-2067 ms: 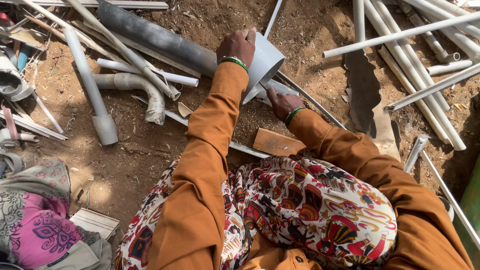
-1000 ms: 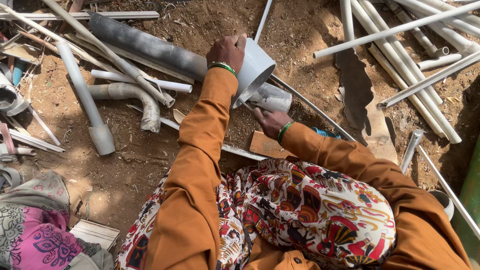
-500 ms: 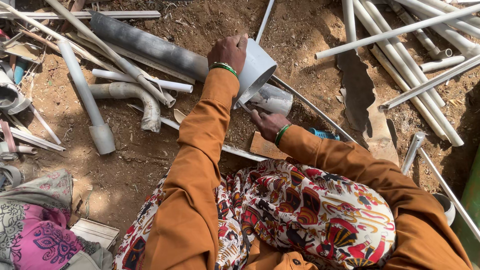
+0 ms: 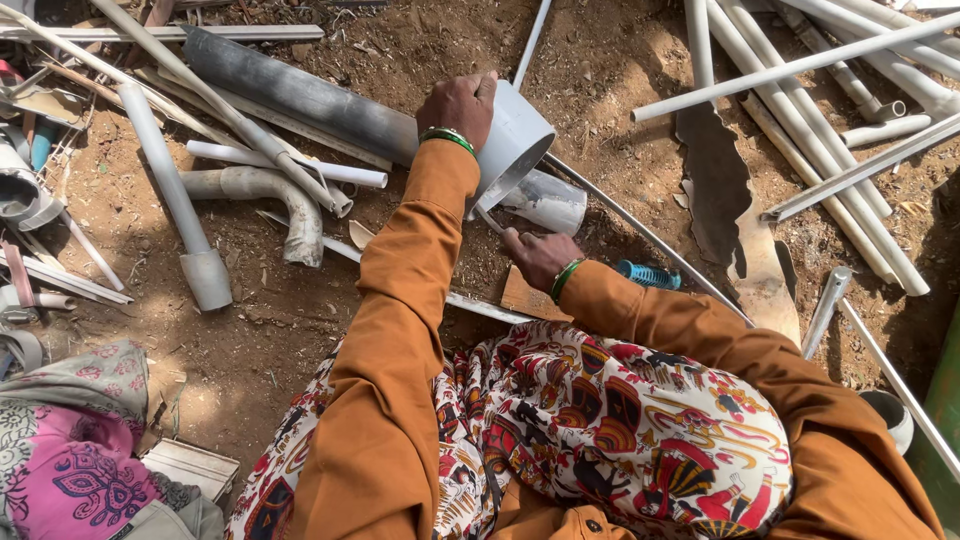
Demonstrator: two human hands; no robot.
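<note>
my left hand (image 4: 458, 108) is clamped over the top of a wide grey plastic pipe (image 4: 300, 95), right at its pale open collar (image 4: 515, 140), which lies tilted up off the dirt with the mouth facing toward me. my right hand (image 4: 540, 258) sits lower, just under that mouth, closed on a thin flat blade (image 4: 487, 219) that points up toward the rim; i can't make out what kind of tool it is. just beside it lies a short white pipe offcut (image 4: 548, 202), and a blue ribbed handle (image 4: 647, 275) rests on the ground by my right wrist. a flat scrap of wood (image 4: 525, 297) lies under my right forearm. i'd judge the pipe to be light for its bulk, rigid, and smooth enough to roll or slip, so holding it from above near the collar, where the wall is thicker, keeps it steady. the cut edge may be sharp, and thin plastic can crack if squeezed hard. a curved pipe bend (image 4: 270, 190) and long thin white tubes (image 4: 800, 65) lie scattered well apart on the soil.
</note>
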